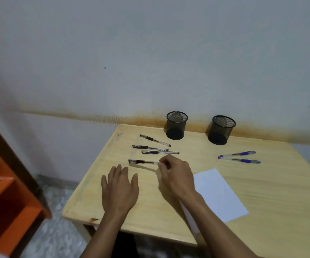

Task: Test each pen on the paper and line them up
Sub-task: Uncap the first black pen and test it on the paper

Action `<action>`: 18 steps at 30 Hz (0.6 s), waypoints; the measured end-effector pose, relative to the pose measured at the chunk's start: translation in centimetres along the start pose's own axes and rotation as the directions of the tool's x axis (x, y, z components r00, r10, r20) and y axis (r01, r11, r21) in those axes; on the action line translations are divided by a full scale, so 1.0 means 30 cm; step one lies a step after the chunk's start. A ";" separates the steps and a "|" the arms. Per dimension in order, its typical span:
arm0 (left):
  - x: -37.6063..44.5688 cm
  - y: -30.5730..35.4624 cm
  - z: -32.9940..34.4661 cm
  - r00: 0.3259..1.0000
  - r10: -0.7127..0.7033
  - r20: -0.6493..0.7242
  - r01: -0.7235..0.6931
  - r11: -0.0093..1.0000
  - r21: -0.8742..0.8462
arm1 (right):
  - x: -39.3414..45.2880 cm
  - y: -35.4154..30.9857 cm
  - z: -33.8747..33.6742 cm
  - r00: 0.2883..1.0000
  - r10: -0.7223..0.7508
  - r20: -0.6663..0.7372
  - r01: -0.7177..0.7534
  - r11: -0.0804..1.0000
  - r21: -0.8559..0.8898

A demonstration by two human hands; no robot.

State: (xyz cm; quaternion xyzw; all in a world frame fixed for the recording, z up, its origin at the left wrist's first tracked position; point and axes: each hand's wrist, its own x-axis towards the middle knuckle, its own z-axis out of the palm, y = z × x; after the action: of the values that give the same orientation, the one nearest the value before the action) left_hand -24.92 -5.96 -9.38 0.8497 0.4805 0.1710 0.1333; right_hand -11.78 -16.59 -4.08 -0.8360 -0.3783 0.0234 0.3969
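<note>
Several black pens lie on the wooden table point(262, 202). My right hand point(176, 175) pinches the end of the nearest black pen point(141, 162), which sits just above the tabletop. Three more black pens point(155, 140) point(149, 147) point(159, 152) rest roughly side by side behind it. Two blue pens point(238, 154) point(240, 160) lie at the right. A white sheet of paper point(219, 192) lies near the front, partly under my right forearm. My left hand point(119, 189) lies flat on the table with fingers spread, holding nothing.
Two black mesh pen cups point(176, 125) point(221, 130) stand at the table's back edge against the wall. An orange shelf unit point(7, 202) stands at the left. The table's left and front edges drop to a speckled floor.
</note>
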 end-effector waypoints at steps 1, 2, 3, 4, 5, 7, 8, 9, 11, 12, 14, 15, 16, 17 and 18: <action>-0.002 -0.001 -0.003 1.000 -0.007 -0.013 0.007 1.000 -0.018 | -0.008 0.014 -0.039 0.999 0.031 -0.037 -0.028 0.995 0.098; -0.004 -0.003 -0.007 0.999 -0.010 -0.030 0.009 0.999 -0.038 | -0.019 0.031 -0.081 0.996 0.057 -0.069 -0.043 0.982 0.185; -0.010 -0.002 -0.014 0.998 -0.008 -0.058 0.004 0.998 -0.069 | -0.035 0.049 -0.127 0.992 0.080 -0.093 -0.054 0.964 0.261; -0.022 0.008 -0.026 0.996 0.004 -0.094 -0.015 0.993 -0.114 | -0.055 0.068 -0.173 0.988 0.106 -0.109 -0.065 0.944 0.325; -0.037 0.027 -0.040 0.992 0.019 -0.129 -0.044 0.980 -0.196 | -0.076 0.087 -0.217 0.985 0.128 -0.118 -0.075 0.924 0.375; -0.081 0.095 -0.080 0.978 0.092 -0.185 -0.159 0.908 -0.387 | -0.118 0.125 -0.295 0.981 0.151 -0.123 -0.085 0.900 0.427; -0.102 0.139 -0.100 0.962 0.182 -0.206 -0.254 0.872 -0.418 | -0.134 0.142 -0.326 0.979 0.168 -0.119 -0.098 0.889 0.447; -0.122 0.187 -0.115 0.933 0.291 -0.212 -0.354 0.845 -0.400 | -0.147 0.158 -0.353 0.974 0.196 -0.112 -0.121 0.871 0.476; -0.152 0.275 -0.110 0.871 0.455 -0.185 -0.492 0.808 -0.324 | -0.169 0.182 -0.399 0.962 0.256 -0.092 -0.166 0.820 0.547; -0.161 0.308 -0.102 0.863 0.477 -0.167 -0.505 0.810 -0.297 | -0.174 0.189 -0.415 0.954 0.285 -0.087 -0.183 0.792 0.583; -0.175 0.366 -0.075 0.857 0.486 -0.168 -0.515 0.807 -0.291 | -0.179 0.207 -0.444 0.939 0.333 -0.079 -0.204 0.729 0.653; -0.177 0.386 -0.061 0.853 0.495 -0.165 -0.521 0.798 -0.301 | -0.179 0.214 -0.453 0.933 0.352 -0.075 -0.211 0.704 0.679; -0.176 0.413 -0.053 0.845 0.511 -0.159 -0.534 0.785 -0.313 | -0.177 0.224 -0.462 0.930 0.362 -0.068 -0.217 0.688 0.693; -0.173 0.436 -0.041 0.834 0.530 -0.151 -0.548 0.770 -0.327 | -0.176 0.235 -0.462 0.930 0.365 -0.049 -0.231 0.683 0.693; -0.172 0.458 -0.031 0.823 0.550 -0.141 -0.562 0.755 -0.338 | -0.177 0.247 -0.455 0.931 0.364 -0.021 -0.252 0.684 0.684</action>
State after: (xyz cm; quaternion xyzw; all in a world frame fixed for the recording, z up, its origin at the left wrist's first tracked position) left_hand -17.18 -17.26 -3.99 0.9109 0.1685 0.3029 0.2239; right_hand -6.38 -31.81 -1.17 -0.6871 -0.1658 0.1593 0.6893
